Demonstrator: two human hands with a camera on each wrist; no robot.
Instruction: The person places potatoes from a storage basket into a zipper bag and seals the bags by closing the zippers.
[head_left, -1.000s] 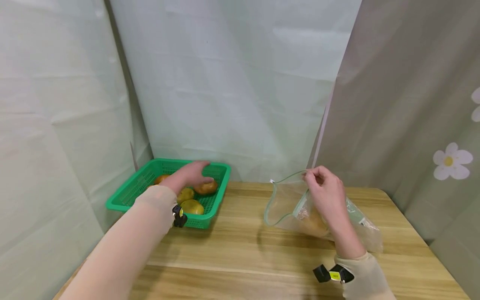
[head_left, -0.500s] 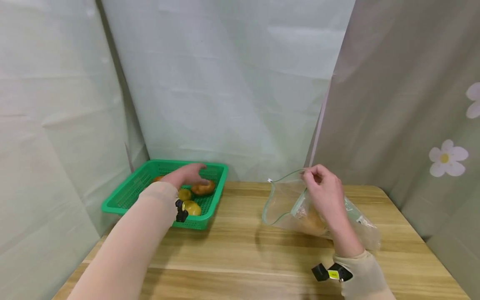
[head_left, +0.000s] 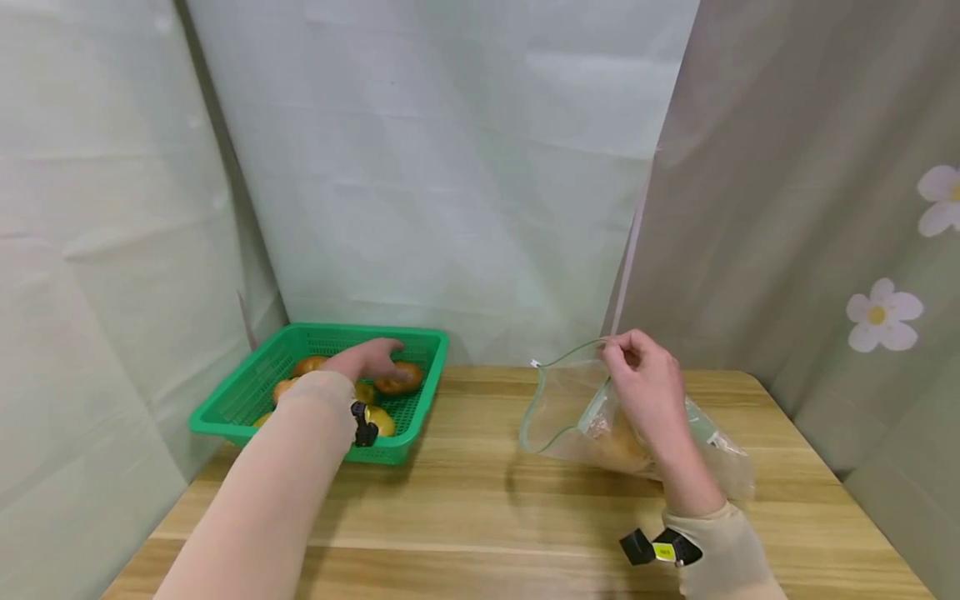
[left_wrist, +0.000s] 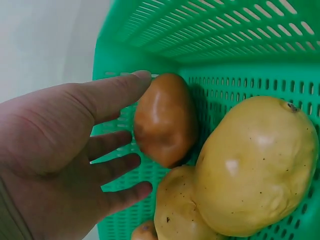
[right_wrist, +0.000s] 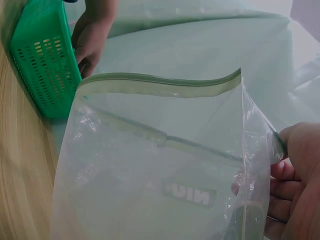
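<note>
My left hand [head_left: 371, 360] reaches into the green plastic basket [head_left: 225, 410] at the far left of the wooden table [head_left: 480, 508], fingers spread and nearly straight, gripping nothing. In the left wrist view, my thumb tip touches the top of a brown, rounded fruit [left_wrist: 165, 117] that lies against the basket's slotted far wall, while my other fingers [left_wrist: 117, 167] hover just beside it, apart from its skin. A large yellow fruit [left_wrist: 255, 165] rests to the right of the brown one, touching it, with a second yellow fruit [left_wrist: 177, 210] pressed in below. In the head view, more fruit lie toward the basket's left side. My right hand [head_left: 645, 392] holds up a clear zip-top bag [head_left: 570, 412] on the right half of the table, pinching the far edge of its mouth between thumb and curled fingers. The bag's green-edged opening [right_wrist: 160, 85] gapes toward the basket, well apart from it, and the bag's body rests on the table under my wrist, with something pale brown showing dimly inside.
</note>
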